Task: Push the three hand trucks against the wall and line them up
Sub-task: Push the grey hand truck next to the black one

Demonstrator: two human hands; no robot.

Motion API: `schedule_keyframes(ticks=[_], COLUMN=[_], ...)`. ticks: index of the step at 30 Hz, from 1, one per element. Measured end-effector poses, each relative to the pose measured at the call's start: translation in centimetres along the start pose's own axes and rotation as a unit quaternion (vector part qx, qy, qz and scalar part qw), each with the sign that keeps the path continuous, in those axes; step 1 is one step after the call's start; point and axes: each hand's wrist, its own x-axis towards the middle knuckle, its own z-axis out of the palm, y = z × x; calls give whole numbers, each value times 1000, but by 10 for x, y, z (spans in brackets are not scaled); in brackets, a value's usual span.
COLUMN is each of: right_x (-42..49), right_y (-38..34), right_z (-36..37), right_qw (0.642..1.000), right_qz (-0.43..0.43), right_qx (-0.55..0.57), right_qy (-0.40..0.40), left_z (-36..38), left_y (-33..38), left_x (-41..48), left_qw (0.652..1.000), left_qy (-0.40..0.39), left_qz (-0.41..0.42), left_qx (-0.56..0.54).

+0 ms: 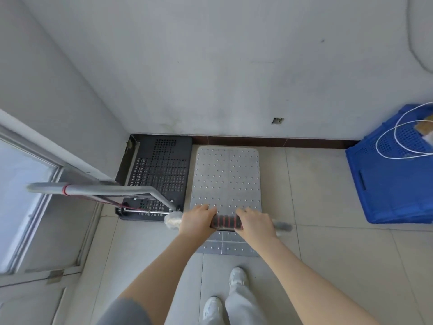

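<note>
A silver hand truck (226, 179) with a studded metal deck stands on the tiled floor, its far edge close to the brown skirting of the wall (210, 66). My left hand (195, 219) and my right hand (254, 222) both grip its handle bar (225, 222), which has a black and red grip in the middle. To its left a black hand truck (161, 172) with a perforated deck sits in the corner against the wall, its grey handle (98, 190) sticking out to the left. A third hand truck is not in view.
A blue plastic crate (393, 181) with a white cable looped on it stands at the right against the wall. A window or glass door frame (30, 184) runs along the left. My feet in white shoes (237, 276) are behind the silver truck.
</note>
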Motion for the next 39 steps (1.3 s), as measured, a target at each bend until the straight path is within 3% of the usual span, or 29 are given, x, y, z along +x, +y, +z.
schedule_keyframes(ticks=[13,24,30,39], right_x=[83,102,107,86], right_y=[31,29,30,32], right_z=[-42,-46,-48,-79], right_qw=[1000,1000,999,994], right_qz=[-1,16,33,43], right_qx=[-3,-2,-2,63], right_qy=[10,-4,-13,-74], left_z=[-23,-31,-39,-84], left_y=[-13,-26,-27,-27], left_x=[89,109,114,111], left_qw=[999,999,998,974], left_qy=[36,-6,-58,-172], left_qz=[19,34,33,128], left_qx=[6,7,13,-66])
